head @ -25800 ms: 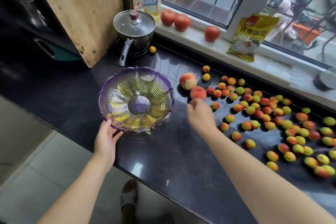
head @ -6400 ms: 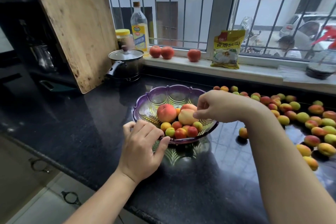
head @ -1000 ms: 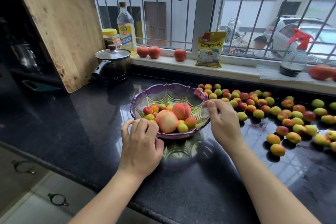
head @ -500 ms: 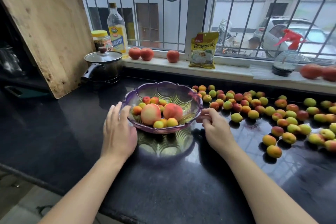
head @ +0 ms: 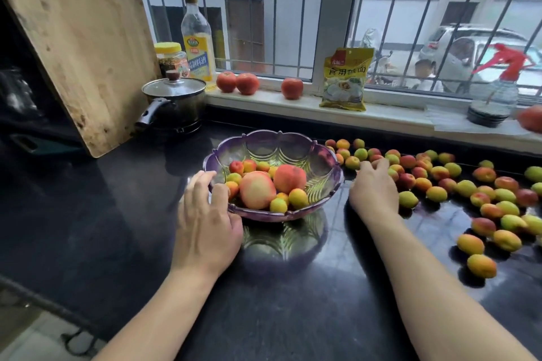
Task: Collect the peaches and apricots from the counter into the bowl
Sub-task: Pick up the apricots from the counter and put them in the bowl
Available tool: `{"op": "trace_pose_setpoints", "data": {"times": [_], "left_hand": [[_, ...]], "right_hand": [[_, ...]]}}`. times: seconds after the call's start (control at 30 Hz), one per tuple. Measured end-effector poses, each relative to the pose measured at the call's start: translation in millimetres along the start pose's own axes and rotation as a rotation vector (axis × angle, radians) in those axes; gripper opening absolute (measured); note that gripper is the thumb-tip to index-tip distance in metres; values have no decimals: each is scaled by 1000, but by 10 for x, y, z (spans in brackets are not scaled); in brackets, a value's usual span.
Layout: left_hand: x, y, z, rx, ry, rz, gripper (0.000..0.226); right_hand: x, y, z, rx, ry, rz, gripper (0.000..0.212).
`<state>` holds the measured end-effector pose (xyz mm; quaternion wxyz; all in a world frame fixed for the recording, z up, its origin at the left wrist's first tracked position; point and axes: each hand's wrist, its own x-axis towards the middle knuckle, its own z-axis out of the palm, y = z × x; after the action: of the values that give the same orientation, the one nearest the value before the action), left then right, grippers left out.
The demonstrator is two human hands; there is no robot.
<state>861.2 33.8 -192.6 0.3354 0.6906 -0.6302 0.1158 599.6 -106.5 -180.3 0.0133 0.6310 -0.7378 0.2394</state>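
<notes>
Nearest, the left hand is laid against the near-left rim of the bowl, its fingers spread and relaxed over the edge — a brace, by the look of it, so the light bowl is not shoved along the glossy surface while fruit is dropped in. Nothing is grasped by it. The right hand is set down just right of the bowl, at the near edge of the scattered apricots; its fingertips are curled among the closest ones, but whether one is actually pinched cannot be told. Two peaches and a handful of small apricots are already held in the bowl, while most of the apricots are left spread over the right of the surface — the task is judged far from done. The surface is dark polished stone, and the bowl is mirrored in it. Farther left, a lidded pot and a leaning wooden board are seen; along the windowsill, an oil bottle, red fruit, a yellow packet and a spray bottle. Beyond, a barred window is faced onto a street.
</notes>
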Motion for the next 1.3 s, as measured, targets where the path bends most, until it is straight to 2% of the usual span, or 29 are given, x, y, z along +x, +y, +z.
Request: {"op": "trace_pose_setpoints", "data": {"times": [0.1,0.23,0.37,0.43,0.47,0.53,0.6,0.73,0.8,0.93,1.03,1.17,1.3], "left_hand": [[12,-10,20,20,13,-3,33],[1,-5,2,14,-9,-3,30],[6,-6,1,11,-6,-4,27],[2,-5,-9,3,-15,0,26],[0,-4,-15,-2,-18,3,25],[-9,0,-32,-11,-16,12,23],[-17,1,-46,-10,-7,29,22],[-27,-12,-62,-28,17,49,22],[-28,-13,-63,-30,31,52,22],[-35,-10,-63,-16,66,64,18],[-38,-18,-59,13,80,65,24],[-37,-40,-15,72,97,58,22],[-13,-22,0,82,87,-6,25]], "right_hand": [[21,33,23,5,32,-15,5],[21,65,6,34,24,-22,4],[83,-42,-263,297,72,35,31],[117,-165,-513,430,76,-69,35],[112,-231,-647,513,23,-158,32],[18,-389,-904,621,-214,-355,26],[-105,-529,-1039,526,-439,-513,21],[-243,-652,-977,69,-506,-616,30],[-245,-652,-968,20,-471,-603,33],[-104,-533,-1063,295,-222,-402,24],[0,-385,-1039,400,-156,-282,20],[67,-281,-878,311,-235,-172,18],[24,-354,-693,374,-404,-162,30]]}}
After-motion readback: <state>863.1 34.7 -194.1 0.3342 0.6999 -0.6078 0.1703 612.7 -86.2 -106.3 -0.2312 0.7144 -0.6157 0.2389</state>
